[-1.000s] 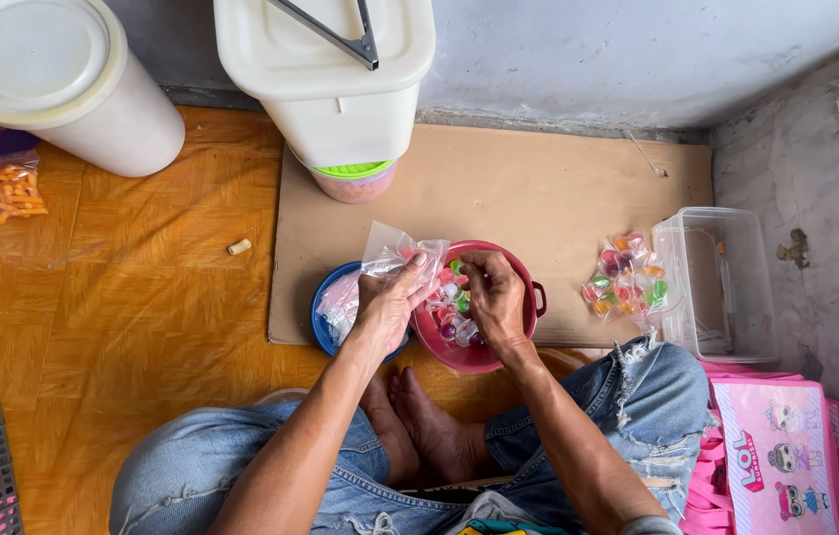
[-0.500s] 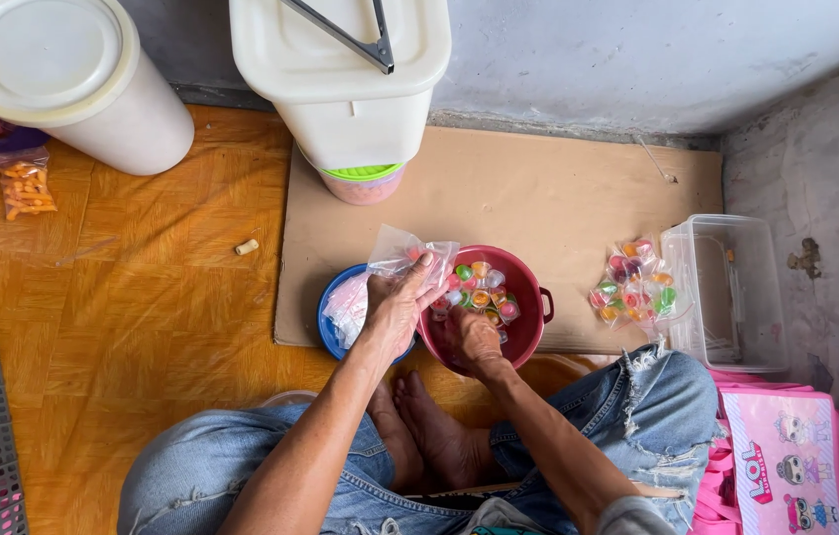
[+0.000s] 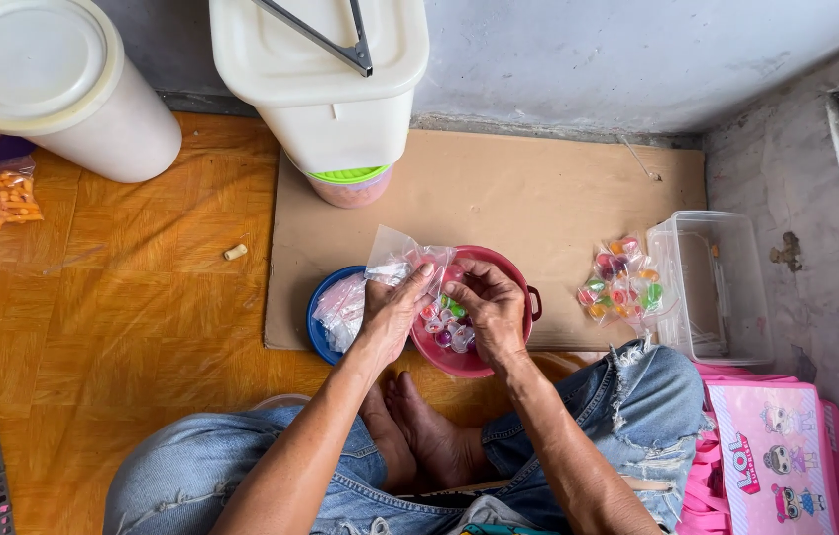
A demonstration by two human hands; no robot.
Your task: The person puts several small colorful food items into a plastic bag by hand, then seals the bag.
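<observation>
The person sits cross-legged on the floor (image 3: 122, 327) with both hands over a red bowl (image 3: 513, 282). The left hand (image 3: 390, 312) pinches the top of a small clear bag (image 3: 394, 256), its grip shut on the thin plastic. It holds the bag up so the mouth stays above the bowl. The right hand (image 3: 489, 309) is curled over the bowl, fingers bent down among the little round candies (image 3: 444, 322). I cannot tell if its grip has hold of one. The bowl sits right in front of the bare feet (image 3: 419, 436), close so both hands can get to it easily.

A blue dish (image 3: 318, 332) touches the bowl on its left side and holds more clear bags (image 3: 342, 307). A filled bag of bright candies (image 3: 622, 285) lies to the right, just beside a clear plastic box (image 3: 717, 287).

All of these rest on a flat sheet of brown cardboard (image 3: 538, 198) laid on the orange wood-look floor. A white bin (image 3: 325, 84) and a round white tub (image 3: 53, 89) stand by the grey wall (image 3: 617, 59). A pink case (image 3: 776, 466) lies by the right knee.
</observation>
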